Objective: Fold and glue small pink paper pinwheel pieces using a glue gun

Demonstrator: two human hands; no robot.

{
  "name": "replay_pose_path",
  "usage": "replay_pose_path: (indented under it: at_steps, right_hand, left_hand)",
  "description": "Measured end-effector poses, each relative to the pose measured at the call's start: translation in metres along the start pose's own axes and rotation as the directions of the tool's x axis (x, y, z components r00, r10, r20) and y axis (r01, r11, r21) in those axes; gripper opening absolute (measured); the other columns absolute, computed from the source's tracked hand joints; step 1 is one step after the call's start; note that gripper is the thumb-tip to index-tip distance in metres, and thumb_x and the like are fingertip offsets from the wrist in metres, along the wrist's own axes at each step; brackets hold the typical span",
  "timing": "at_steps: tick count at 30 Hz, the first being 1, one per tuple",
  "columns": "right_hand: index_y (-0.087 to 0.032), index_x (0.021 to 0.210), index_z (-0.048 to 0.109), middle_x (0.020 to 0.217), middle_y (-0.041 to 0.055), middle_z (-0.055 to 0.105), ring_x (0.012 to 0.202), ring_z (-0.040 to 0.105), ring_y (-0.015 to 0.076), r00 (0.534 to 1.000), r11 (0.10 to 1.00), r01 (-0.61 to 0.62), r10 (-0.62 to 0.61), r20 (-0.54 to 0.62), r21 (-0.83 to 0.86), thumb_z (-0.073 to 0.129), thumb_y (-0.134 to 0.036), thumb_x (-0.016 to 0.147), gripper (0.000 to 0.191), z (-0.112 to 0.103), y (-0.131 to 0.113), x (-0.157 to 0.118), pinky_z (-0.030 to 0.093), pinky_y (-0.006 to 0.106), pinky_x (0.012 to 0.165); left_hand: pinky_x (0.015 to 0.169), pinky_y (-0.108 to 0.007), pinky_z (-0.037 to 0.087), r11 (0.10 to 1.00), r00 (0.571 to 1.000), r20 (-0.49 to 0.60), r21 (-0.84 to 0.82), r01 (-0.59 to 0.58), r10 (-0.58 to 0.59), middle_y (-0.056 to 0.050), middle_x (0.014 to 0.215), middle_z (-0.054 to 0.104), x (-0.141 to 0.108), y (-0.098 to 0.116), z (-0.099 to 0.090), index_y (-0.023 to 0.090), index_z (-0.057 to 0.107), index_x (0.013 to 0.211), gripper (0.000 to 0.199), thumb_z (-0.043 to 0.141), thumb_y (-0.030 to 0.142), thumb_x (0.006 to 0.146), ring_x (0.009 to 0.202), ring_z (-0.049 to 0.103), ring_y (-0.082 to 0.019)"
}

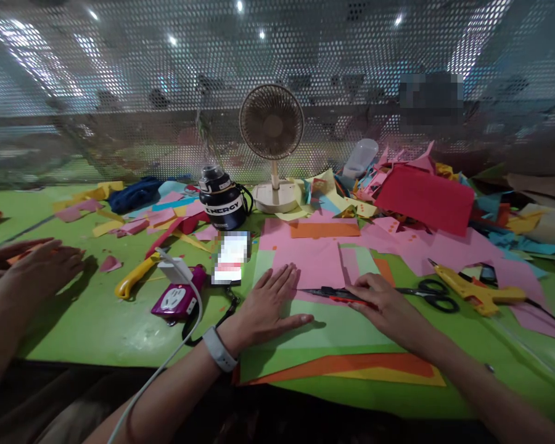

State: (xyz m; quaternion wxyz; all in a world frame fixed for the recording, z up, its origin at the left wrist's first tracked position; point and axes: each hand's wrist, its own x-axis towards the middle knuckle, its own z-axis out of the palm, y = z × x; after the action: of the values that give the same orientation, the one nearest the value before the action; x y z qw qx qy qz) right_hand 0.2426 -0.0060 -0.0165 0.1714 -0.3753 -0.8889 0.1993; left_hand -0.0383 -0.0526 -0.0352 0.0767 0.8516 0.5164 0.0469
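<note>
While the left hand [269,302] lies flat on the left part of the pink sheet [308,259], the right hand [379,303] reaches in from the other side with a slim black-and-red knife [327,291], as the head view shows. The left fingers are stretched out and hold nothing between them; they point away from the body, and the thumb juts out to the right. The right fingers are closed around the back end of the knife, though their exact grip on its underside is hidden.

The knife's long axis runs nearly left to right, almost level across the lower part of the pink sheet. Its thin tip points left, straight into the space between the left index finger and thumb, just beside that hand; whether it touches the skin or the paper cannot be told. The pink sheet lies ahead of the knife, on the side away from the body, over a pale green sheet [342,333] on the table [120,339]. Just right of the right hand, scissors [437,297] lie with their handles pointing right, and a yellow glue gun [481,293] rests farther right.
</note>
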Motion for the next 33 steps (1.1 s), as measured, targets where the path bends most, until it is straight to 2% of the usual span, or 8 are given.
replay_pose_path:
  at_steps: [7, 12, 22, 27, 29, 33]
  right_hand:
    - [-0.023, 0.118, 0.066, 0.100, 0.0101, 0.060, 0.096, 0.057, 0.0234, 1.000, 1.000, 0.003, -0.003, -0.014, 0.000, 0.051, -0.021, 0.088, 0.033, 0.001, 0.002, 0.000, 0.050, 0.041, 0.086]
    - [-0.021, 0.117, 0.066, 0.100, 0.0103, 0.060, 0.095, 0.057, 0.0233, 1.000, 1.000, 0.004, -0.004, 0.009, -0.013, 0.052, -0.019, 0.088, 0.032, 0.002, -0.002, 0.001, 0.050, 0.041, 0.086]
    - [-0.023, 0.119, 0.065, 0.102, 0.0096, 0.060, 0.098, 0.057, 0.0233, 1.000, 1.000, -0.008, 0.008, -0.013, -0.013, 0.052, -0.019, 0.088, 0.034, 0.004, -0.003, 0.002, 0.050, 0.041, 0.089]
    - [-0.021, 0.117, 0.065, 0.104, 0.0102, 0.061, 0.098, 0.057, 0.0238, 0.999, 0.999, -0.032, 0.032, -0.005, -0.015, 0.052, -0.023, 0.089, 0.031, 0.003, -0.005, 0.001, 0.050, 0.042, 0.088]
    - [-0.020, 0.121, 0.062, 0.103, 0.0107, 0.061, 0.098, 0.057, 0.0243, 0.998, 0.999, -0.043, 0.042, -0.040, -0.020, 0.054, -0.029, 0.088, 0.035, 0.001, -0.006, 0.000, 0.050, 0.042, 0.089]
    - [-0.018, 0.132, 0.050, 0.113, 0.0139, 0.059, 0.108, 0.054, 0.0282, 0.963, 0.989, -0.124, 0.101, -0.250, -0.078, 0.051, -0.044, 0.089, 0.051, -0.004, -0.005, 0.001, 0.046, 0.047, 0.093]
  left_hand:
    - [0.117, -0.045, 0.014, 0.999, 0.998, -0.048, 0.020, -0.027, 0.028, -0.009, 0.158, 0.015, 0.000, -0.002, 0.003, 0.020, -0.013, 0.151, 0.090, 0.028, 0.071, 0.088, 0.144, 0.015, -0.026]
    - [0.117, -0.046, 0.015, 1.000, 1.000, -0.005, 0.010, -0.004, 0.004, -0.011, 0.158, 0.014, 0.000, 0.000, 0.000, 0.018, -0.006, 0.152, 0.090, 0.027, 0.071, 0.087, 0.145, 0.014, -0.027]
    - [0.117, -0.047, 0.015, 1.000, 1.000, -0.014, 0.014, -0.023, 0.023, -0.012, 0.157, 0.015, -0.001, 0.002, -0.004, 0.017, -0.004, 0.152, 0.089, 0.027, 0.071, 0.088, 0.144, 0.014, -0.028]
    - [0.117, -0.047, 0.014, 1.000, 1.000, 0.024, -0.013, -0.005, 0.006, -0.011, 0.157, 0.015, 0.000, 0.004, -0.008, 0.016, 0.005, 0.152, 0.088, 0.027, 0.071, 0.087, 0.145, 0.013, -0.027]
    - [0.117, -0.047, 0.014, 1.000, 1.000, 0.030, -0.014, -0.003, 0.003, -0.011, 0.157, 0.015, 0.001, 0.004, -0.008, 0.016, 0.007, 0.152, 0.088, 0.027, 0.072, 0.087, 0.145, 0.012, -0.027]
    - [0.117, -0.048, 0.016, 1.000, 1.000, -0.002, 0.000, -0.019, 0.019, -0.010, 0.157, 0.015, 0.000, 0.003, -0.007, 0.018, 0.002, 0.152, 0.087, 0.026, 0.071, 0.088, 0.144, 0.015, -0.027]
